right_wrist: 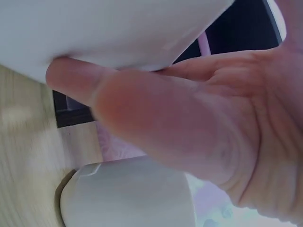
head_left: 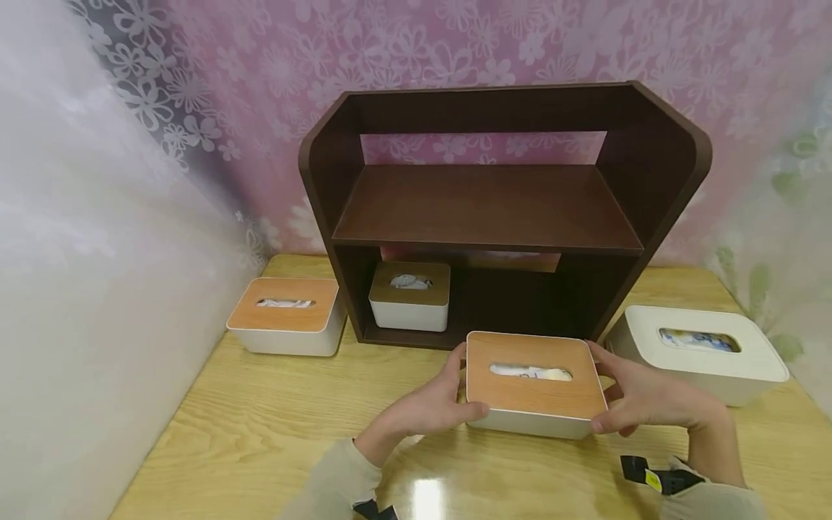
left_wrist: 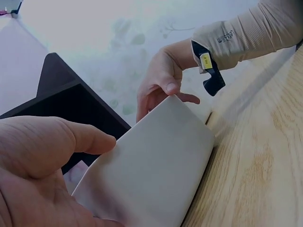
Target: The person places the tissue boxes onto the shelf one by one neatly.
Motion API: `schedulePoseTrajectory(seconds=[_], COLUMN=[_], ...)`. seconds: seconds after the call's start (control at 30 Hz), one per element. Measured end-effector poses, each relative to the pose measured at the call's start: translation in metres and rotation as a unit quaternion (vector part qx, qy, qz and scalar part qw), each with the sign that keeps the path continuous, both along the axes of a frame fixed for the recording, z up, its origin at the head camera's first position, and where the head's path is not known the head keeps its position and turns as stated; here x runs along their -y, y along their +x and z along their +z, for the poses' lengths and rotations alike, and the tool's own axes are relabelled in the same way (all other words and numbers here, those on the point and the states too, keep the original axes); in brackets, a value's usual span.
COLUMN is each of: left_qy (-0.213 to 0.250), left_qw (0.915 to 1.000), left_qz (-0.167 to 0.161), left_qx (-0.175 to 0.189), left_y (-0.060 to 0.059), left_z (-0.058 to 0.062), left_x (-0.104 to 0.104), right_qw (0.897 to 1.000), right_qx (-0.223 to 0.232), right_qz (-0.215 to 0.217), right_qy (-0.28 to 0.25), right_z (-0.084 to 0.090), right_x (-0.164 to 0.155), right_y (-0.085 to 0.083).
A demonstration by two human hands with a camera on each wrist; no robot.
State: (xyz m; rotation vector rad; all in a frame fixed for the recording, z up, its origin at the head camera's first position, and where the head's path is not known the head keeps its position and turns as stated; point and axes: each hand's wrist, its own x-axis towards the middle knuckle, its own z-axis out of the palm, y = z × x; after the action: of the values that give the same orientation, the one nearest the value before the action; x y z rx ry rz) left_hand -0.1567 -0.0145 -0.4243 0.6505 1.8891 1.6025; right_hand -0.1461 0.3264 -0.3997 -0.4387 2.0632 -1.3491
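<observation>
The brown shelf (head_left: 494,209) is standing at the back of the surface (head_left: 260,433). Its top level is lying bare and wide open. In its bottom level a small box (head_left: 409,295) is filling the left part, leaving room to the right. One box (head_left: 286,315) is blocking the shelf's left side, a white box (head_left: 702,352) its right.

dark shelf unit (head_left: 494,209) on wooden table (head_left: 260,433). small box (head_left: 409,296) in its lower compartment. wood-lidded box (head_left: 286,315) left of it; white box (head_left: 705,352) right.
</observation>
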Motion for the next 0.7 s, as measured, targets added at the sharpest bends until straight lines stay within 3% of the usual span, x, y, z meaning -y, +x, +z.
schedulePoseTrajectory(seconds=[0.23, 0.47, 0.7], left_qy=[0.001, -0.055, -0.079], left_qw=[1.0, 0.9942, 0.9905], left_qz=[0.008, -0.004, 0.018], left_qx=[-0.005, -0.092, -0.111], left_y=[0.0032, 0.0035, 0.0039], left_z=[0.0004, 0.0026, 0.0021], left_x=[-0.0004, 0.001, 0.0009], right_qw=[0.999, 0.998, 0.994], right_qx=[-0.034, -0.053, -0.105], right_qz=[-0.002, 0.001, 0.002], right_qy=[0.008, 0.012, 0.029], right_z=[0.0009, 0.0015, 0.0029], right_x=[0.0032, 0.0043, 0.005], right_y=[0.003, 0.0026, 0.001])
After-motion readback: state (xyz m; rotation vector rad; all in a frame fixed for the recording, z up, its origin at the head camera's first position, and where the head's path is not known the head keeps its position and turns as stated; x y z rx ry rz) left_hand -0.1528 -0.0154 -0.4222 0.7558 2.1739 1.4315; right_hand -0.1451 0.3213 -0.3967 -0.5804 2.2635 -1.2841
